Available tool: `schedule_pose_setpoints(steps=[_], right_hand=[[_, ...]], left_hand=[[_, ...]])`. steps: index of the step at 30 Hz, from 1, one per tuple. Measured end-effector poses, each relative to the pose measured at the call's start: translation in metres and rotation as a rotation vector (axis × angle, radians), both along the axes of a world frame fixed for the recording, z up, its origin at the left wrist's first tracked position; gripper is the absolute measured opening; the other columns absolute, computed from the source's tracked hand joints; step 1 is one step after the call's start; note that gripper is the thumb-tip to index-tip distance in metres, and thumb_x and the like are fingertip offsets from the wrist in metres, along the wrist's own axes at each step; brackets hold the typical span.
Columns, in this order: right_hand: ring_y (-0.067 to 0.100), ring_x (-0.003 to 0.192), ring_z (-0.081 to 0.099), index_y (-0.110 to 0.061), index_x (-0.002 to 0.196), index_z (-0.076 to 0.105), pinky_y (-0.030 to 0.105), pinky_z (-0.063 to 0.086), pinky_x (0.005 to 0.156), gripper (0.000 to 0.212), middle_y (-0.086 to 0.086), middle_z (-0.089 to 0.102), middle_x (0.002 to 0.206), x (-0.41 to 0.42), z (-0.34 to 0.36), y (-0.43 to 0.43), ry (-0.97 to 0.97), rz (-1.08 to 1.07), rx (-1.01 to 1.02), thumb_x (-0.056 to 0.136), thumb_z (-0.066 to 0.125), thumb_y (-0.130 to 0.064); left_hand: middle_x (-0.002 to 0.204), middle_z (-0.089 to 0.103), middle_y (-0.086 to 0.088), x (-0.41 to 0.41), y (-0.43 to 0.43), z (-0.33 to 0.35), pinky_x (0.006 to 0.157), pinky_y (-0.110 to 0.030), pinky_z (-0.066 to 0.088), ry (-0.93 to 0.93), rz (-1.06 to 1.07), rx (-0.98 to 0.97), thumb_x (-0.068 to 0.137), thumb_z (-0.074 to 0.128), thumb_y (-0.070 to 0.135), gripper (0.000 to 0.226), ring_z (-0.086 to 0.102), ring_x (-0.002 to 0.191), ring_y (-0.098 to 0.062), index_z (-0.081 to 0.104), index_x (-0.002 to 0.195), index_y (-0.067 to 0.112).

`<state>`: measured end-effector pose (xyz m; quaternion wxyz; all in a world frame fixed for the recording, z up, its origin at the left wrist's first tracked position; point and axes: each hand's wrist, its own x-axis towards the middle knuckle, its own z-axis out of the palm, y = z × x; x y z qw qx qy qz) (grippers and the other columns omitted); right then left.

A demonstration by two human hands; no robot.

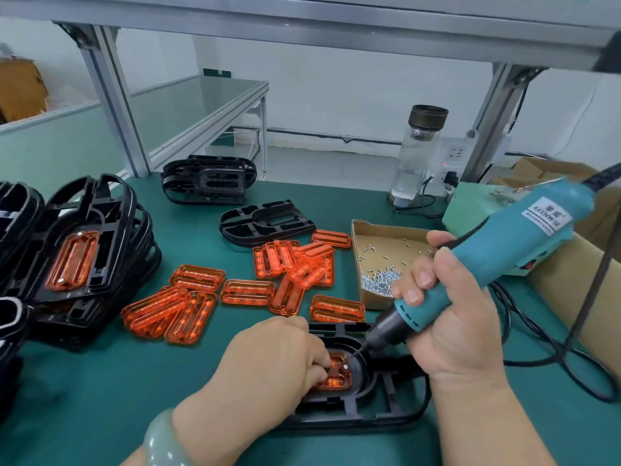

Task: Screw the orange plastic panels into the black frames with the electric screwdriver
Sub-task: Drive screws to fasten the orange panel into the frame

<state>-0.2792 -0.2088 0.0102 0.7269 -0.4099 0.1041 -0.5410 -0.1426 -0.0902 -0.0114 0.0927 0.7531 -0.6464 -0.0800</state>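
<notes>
A black frame [386, 408] lies at the near middle of the green table with an orange panel [337, 378] seated in it. My left hand [268, 361] presses its fingertips down on that panel and hides most of it. My right hand [447, 317] grips the blue electric screwdriver [497, 253], tilted down to the left. Its bit tip [354, 356] is just above a small screw [345, 366] on the panel's right end.
Several loose orange panels [248, 290] are scattered mid-table. A stack of black frames [77, 250], the top one with a panel in it, stands at the left; two more frames [265, 223] lie behind. A cardboard tray of screws [379, 264], a glass bottle [416, 156] and cables [551, 351] are at the right.
</notes>
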Motion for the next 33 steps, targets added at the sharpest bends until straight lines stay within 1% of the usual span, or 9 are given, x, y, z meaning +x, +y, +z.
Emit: schedule_pose_setpoints(steps=[4,7,12,15,18,20,24,29,33], right_hand=[[0.006,0.044,0.043,-0.021,0.093,0.056,0.019,0.041,0.054,0.011,-0.009,0.045,0.056,-0.003,-0.003,-0.007,-0.036,-0.086,0.102,0.082,0.054,-0.023],[0.005,0.044,0.043,-0.022,0.092,0.056,0.018,0.042,0.053,0.012,-0.010,0.046,0.056,-0.006,-0.001,-0.011,-0.079,-0.134,0.159,0.080,0.055,-0.026],[0.005,0.043,0.041,-0.021,0.092,0.055,0.018,0.040,0.052,0.004,-0.010,0.045,0.056,-0.009,-0.001,-0.016,-0.095,-0.215,0.230,0.093,0.051,-0.022],[0.006,0.043,0.042,-0.021,0.092,0.055,0.018,0.039,0.052,0.004,-0.010,0.045,0.055,-0.008,-0.002,-0.017,-0.094,-0.237,0.255,0.094,0.051,-0.020],[0.006,0.042,0.042,-0.020,0.093,0.054,0.018,0.040,0.051,0.003,-0.009,0.046,0.054,-0.007,-0.002,-0.019,-0.089,-0.253,0.247,0.094,0.051,-0.019],[0.006,0.043,0.043,-0.020,0.094,0.054,0.018,0.040,0.050,0.004,-0.009,0.046,0.055,-0.007,-0.003,-0.019,-0.083,-0.255,0.238,0.095,0.051,-0.019],[0.007,0.043,0.043,-0.020,0.094,0.054,0.019,0.041,0.050,0.003,-0.008,0.045,0.055,-0.007,-0.005,-0.018,-0.068,-0.264,0.235,0.094,0.052,-0.018],[0.007,0.042,0.042,-0.019,0.093,0.055,0.019,0.041,0.050,0.004,-0.007,0.045,0.056,-0.006,-0.004,-0.018,-0.069,-0.277,0.238,0.094,0.052,-0.017],[0.007,0.042,0.043,-0.020,0.093,0.055,0.019,0.040,0.050,0.006,-0.007,0.046,0.055,-0.007,-0.005,-0.018,-0.091,-0.275,0.246,0.095,0.050,-0.016]], left_hand=[[0.094,0.050,0.013,0.001,0.002,0.009,0.078,-0.026,0.043,-0.020,0.015,-0.017,0.095,0.037,0.052,0.029,0.051,0.093,-0.009,0.059,0.096,0.034],[0.099,0.055,0.015,0.000,-0.004,0.022,0.080,-0.029,0.048,-0.029,0.055,-0.117,0.092,0.037,0.055,0.033,0.055,0.093,-0.009,0.062,0.105,0.037],[0.100,0.067,0.010,-0.002,-0.048,0.037,0.085,-0.032,0.049,0.123,-0.012,-0.258,0.093,0.047,0.035,0.024,0.060,0.095,-0.013,0.068,0.104,0.029],[0.103,0.070,-0.003,-0.003,-0.088,0.037,0.092,-0.036,0.047,0.115,-0.023,-0.276,0.094,0.046,0.025,0.025,0.060,0.102,-0.024,0.069,0.102,0.018],[0.098,0.068,-0.005,-0.007,-0.125,0.033,0.090,-0.037,0.047,0.028,-0.016,-0.184,0.094,0.044,0.021,0.023,0.054,0.107,-0.029,0.066,0.092,0.015],[0.101,0.063,-0.004,-0.012,-0.142,0.027,0.093,-0.038,0.041,-0.095,0.000,-0.114,0.093,0.046,0.019,0.018,0.044,0.116,-0.029,0.063,0.089,0.019],[0.122,0.053,-0.004,-0.016,-0.156,0.013,0.109,-0.048,0.017,-0.232,0.084,0.002,0.089,0.053,0.031,0.026,0.026,0.127,-0.032,0.062,0.108,0.015],[0.098,0.056,-0.005,-0.017,-0.160,0.011,0.092,-0.038,0.030,-0.148,0.125,-0.089,0.085,0.057,0.023,0.008,0.037,0.111,-0.026,0.055,0.084,0.015],[0.095,0.062,-0.002,-0.014,-0.158,0.008,0.084,-0.034,0.040,-0.017,0.098,-0.128,0.090,0.051,0.027,0.022,0.046,0.107,-0.026,0.069,0.091,0.016]])
